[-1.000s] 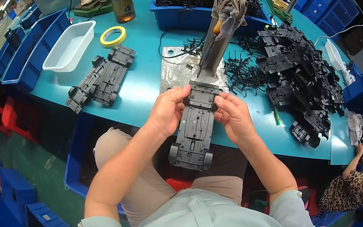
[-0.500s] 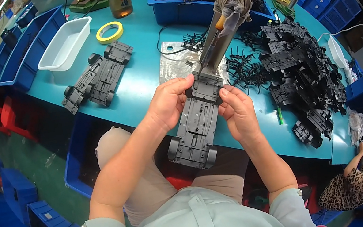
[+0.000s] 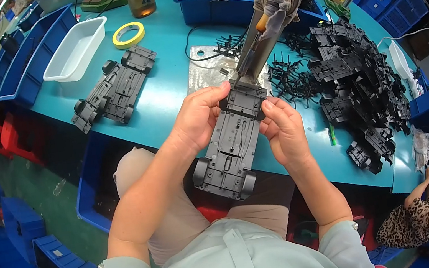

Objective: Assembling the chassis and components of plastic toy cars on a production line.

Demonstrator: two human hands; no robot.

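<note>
A black plastic toy car chassis (image 3: 233, 134) lies tilted between my two hands, its near end hanging past the table edge above my lap. Wheels show at that near end. My left hand (image 3: 196, 119) grips the far left corner, thumb on top. On the opposite side my right hand (image 3: 286, 131) pinches the far right edge between thumb and fingers. The chassis's far end meets the foot of a slanted metal post (image 3: 256, 46) with cloth wrapped round its top; whether they touch I cannot tell. Beneath the post is a silvery plate (image 3: 205, 74).
Two wheeled chassis (image 3: 125, 86) lie at left, near yellow tape (image 3: 129, 35) and a white tray (image 3: 76, 50). Right of the post are loose black parts (image 3: 294, 77) and a chassis heap (image 3: 353, 72). A blue bin (image 3: 211, 8) stands behind. Another person (image 3: 412, 215) sits at far right.
The near end of the chassis has swung slightly left, and its far end has shifted a little right. My right hand moved slightly right with it; both hands keep their hold.
</note>
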